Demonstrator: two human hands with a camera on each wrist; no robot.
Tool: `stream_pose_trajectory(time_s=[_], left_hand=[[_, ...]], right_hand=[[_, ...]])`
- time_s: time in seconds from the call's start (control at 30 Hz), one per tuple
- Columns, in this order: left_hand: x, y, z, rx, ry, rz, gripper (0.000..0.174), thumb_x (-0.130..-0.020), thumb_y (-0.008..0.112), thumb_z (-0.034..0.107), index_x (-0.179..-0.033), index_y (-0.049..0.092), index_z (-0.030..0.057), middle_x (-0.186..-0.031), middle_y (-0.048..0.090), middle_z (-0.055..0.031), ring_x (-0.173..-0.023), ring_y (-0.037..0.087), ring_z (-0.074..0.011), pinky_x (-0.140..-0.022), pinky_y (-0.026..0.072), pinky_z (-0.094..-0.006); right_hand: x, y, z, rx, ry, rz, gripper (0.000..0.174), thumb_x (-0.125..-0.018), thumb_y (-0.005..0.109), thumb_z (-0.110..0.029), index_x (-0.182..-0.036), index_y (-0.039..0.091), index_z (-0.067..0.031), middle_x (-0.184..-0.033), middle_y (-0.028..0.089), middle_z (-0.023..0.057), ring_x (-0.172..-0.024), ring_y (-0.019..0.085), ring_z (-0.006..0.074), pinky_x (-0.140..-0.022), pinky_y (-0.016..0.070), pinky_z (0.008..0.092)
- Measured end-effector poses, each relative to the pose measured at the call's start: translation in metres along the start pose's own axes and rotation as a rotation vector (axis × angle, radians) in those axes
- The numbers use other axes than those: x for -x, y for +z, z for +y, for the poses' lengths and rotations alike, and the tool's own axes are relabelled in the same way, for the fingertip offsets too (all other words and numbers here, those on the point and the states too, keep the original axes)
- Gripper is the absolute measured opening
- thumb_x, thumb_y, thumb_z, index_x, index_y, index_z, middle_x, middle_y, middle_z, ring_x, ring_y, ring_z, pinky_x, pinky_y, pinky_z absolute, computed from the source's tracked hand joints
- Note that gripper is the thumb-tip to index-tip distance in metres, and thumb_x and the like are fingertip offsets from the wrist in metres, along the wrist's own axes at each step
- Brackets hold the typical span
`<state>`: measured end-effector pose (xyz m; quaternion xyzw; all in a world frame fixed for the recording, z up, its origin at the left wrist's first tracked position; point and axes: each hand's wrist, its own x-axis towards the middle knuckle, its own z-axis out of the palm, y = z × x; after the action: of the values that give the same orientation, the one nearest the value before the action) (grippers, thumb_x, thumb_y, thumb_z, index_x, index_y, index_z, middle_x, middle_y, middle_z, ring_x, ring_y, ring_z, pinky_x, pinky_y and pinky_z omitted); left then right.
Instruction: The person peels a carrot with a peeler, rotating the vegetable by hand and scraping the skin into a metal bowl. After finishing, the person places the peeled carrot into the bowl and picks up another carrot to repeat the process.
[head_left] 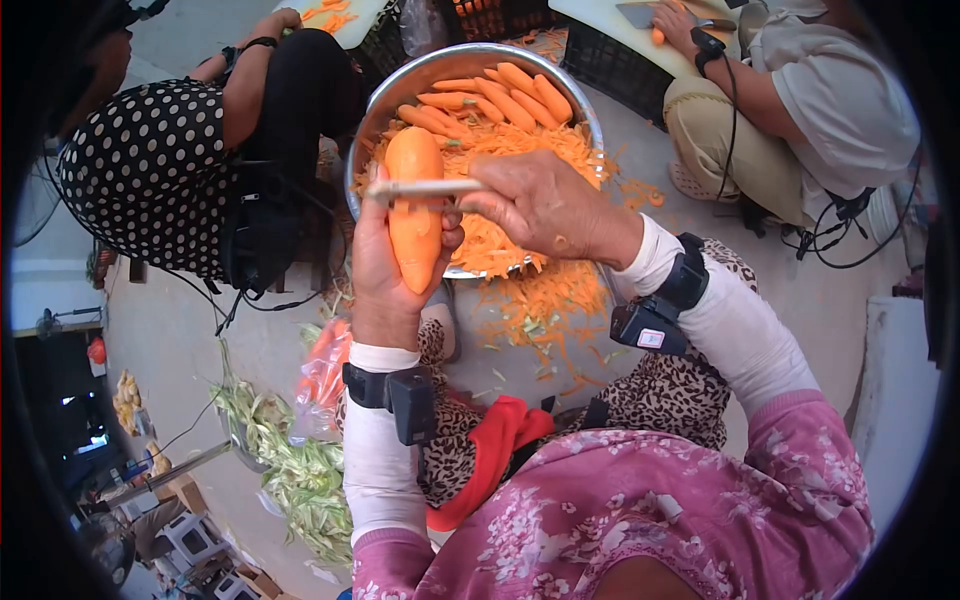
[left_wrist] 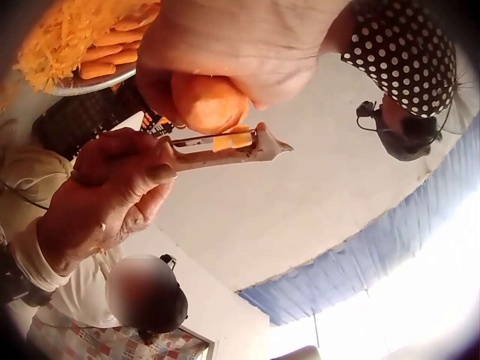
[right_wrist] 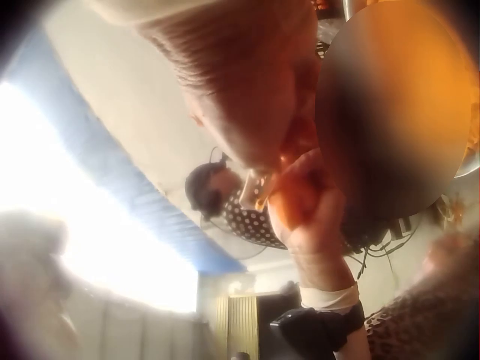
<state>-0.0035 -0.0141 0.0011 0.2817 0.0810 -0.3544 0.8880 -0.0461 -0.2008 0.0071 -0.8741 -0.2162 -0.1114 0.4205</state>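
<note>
A thick orange carrot [head_left: 415, 245] lies along my left hand [head_left: 385, 275], whose fingers curl round it from below. My right hand [head_left: 545, 205] grips the handle of a peeler [head_left: 425, 188], which crosses the carrot's upper half. In the left wrist view, the peeler [left_wrist: 225, 154] is a light frame with a thin blade, and a strip of carrot peel [left_wrist: 232, 140] sits on it close to the carrot's end [left_wrist: 210, 105]. Beneath both hands stands a wide metal basin [head_left: 352, 190] of orange peelings [head_left: 490, 250], with several peeled carrots [head_left: 510, 95] piled at its far side.
Peelings [head_left: 545, 320] litter the floor before the basin. A plastic bag of carrots [head_left: 325, 370] and a heap of green-white husks [head_left: 300, 470] lie at left. Two people sit across, one near a cutting board [head_left: 625, 40] with a knife [head_left: 640, 15]. Black crates [head_left: 610, 75] stand behind.
</note>
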Motion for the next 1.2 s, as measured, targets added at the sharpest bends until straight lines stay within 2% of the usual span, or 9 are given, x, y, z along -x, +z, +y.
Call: stream_pose_trajectory(time_s=[0.17, 0.23, 0.47, 0.53, 0.67, 0.8, 1.03, 1.1, 1.2], left_hand=[[0.003, -0.002, -0.008, -0.145, -0.045, -0.019, 0.050, -0.095, 0.040, 0.048, -0.112, 0.050, 0.0021, -0.085, 0.056, -0.0143, -0.065, 0.053, -0.0209, -0.055, 0.0448, -0.0283], [0.006, 0.005, -0.008, -0.217, -0.044, -0.148, 0.052, -0.094, 0.041, 0.050, -0.116, 0.049, 0.0027, -0.088, 0.052, -0.0153, -0.068, 0.048, -0.0200, -0.056, 0.0416, -0.0272], [0.001, -0.006, -0.001, -0.047, 0.046, -0.017, 0.054, -0.094, 0.038, 0.052, -0.114, 0.049, 0.0023, -0.090, 0.053, -0.0139, -0.072, 0.051, -0.0209, -0.059, 0.0446, -0.0284], [0.000, -0.008, -0.001, -0.017, 0.050, -0.009, 0.051, -0.095, 0.038, 0.051, -0.113, 0.049, 0.0041, -0.087, 0.055, -0.0128, -0.072, 0.053, -0.0210, -0.058, 0.0440, -0.0289], [0.001, -0.007, 0.001, 0.042, 0.056, -0.004, 0.052, -0.093, 0.040, 0.052, -0.110, 0.050, 0.0037, -0.087, 0.056, -0.0125, -0.075, 0.056, -0.0220, -0.059, 0.0488, -0.0318], [0.006, 0.005, 0.001, 0.002, 0.073, 0.059, 0.051, -0.093, 0.042, 0.051, -0.110, 0.049, 0.0028, -0.086, 0.056, -0.0128, -0.074, 0.056, -0.0220, -0.060, 0.0518, -0.0343], [0.007, -0.010, -0.002, -0.115, -0.005, -0.044, 0.050, -0.096, 0.038, 0.046, -0.116, 0.050, 0.0018, -0.090, 0.056, -0.0145, -0.076, 0.054, -0.0235, -0.062, 0.0455, -0.0317], [0.009, -0.001, -0.005, -0.088, -0.061, -0.174, 0.050, -0.096, 0.038, 0.045, -0.116, 0.049, 0.0015, -0.090, 0.055, -0.0145, -0.076, 0.053, -0.0233, -0.063, 0.0453, -0.0322], [0.005, 0.000, -0.004, -0.088, 0.021, -0.122, 0.050, -0.096, 0.037, 0.046, -0.115, 0.050, 0.0013, -0.089, 0.055, -0.0139, -0.075, 0.052, -0.0227, -0.063, 0.0449, -0.0321]], right_hand=[[-0.008, -0.003, 0.044, 0.204, 0.082, 0.151, 0.025, -0.090, 0.053, -0.024, -0.083, 0.056, -0.0004, -0.070, 0.057, 0.0202, -0.072, 0.057, 0.0411, -0.060, 0.0447, 0.0471], [-0.003, 0.004, 0.048, 0.301, 0.333, 0.021, 0.026, -0.090, 0.053, -0.023, -0.080, 0.055, 0.0013, -0.069, 0.056, 0.0212, -0.071, 0.057, 0.0408, -0.060, 0.0441, 0.0467], [-0.002, -0.001, 0.016, 0.056, 0.319, 0.162, 0.022, -0.089, 0.053, -0.020, -0.082, 0.054, 0.0017, -0.068, 0.056, 0.0200, -0.069, 0.059, 0.0372, -0.059, 0.0434, 0.0448], [-0.001, 0.003, 0.014, -0.121, 0.085, 0.148, 0.026, -0.091, 0.055, -0.024, -0.080, 0.052, -0.0001, -0.061, 0.052, 0.0142, -0.054, 0.053, 0.0278, -0.050, 0.0394, 0.0368], [0.005, 0.007, -0.005, -0.159, -0.058, -0.036, 0.023, -0.089, 0.057, -0.024, -0.083, 0.052, -0.0017, -0.063, 0.051, 0.0146, -0.057, 0.055, 0.0313, -0.052, 0.0417, 0.0372], [0.006, 0.017, -0.005, -0.195, -0.149, 0.032, 0.022, -0.089, 0.056, -0.022, -0.083, 0.051, -0.0019, -0.066, 0.051, 0.0162, -0.061, 0.055, 0.0352, -0.054, 0.0424, 0.0402], [-0.007, 0.009, 0.042, 0.087, 0.010, 0.204, 0.025, -0.090, 0.052, -0.026, -0.086, 0.054, -0.0011, -0.072, 0.057, 0.0206, -0.072, 0.057, 0.0409, -0.061, 0.0444, 0.0484], [-0.002, 0.010, 0.057, 0.261, 0.245, 0.032, 0.026, -0.089, 0.053, -0.025, -0.084, 0.055, -0.0003, -0.070, 0.058, 0.0218, -0.073, 0.057, 0.0409, -0.062, 0.0442, 0.0489], [-0.004, 0.010, 0.052, 0.132, 0.298, 0.137, 0.025, -0.089, 0.053, -0.023, -0.081, 0.056, 0.0009, -0.069, 0.058, 0.0218, -0.070, 0.057, 0.0400, -0.061, 0.0447, 0.0468]])
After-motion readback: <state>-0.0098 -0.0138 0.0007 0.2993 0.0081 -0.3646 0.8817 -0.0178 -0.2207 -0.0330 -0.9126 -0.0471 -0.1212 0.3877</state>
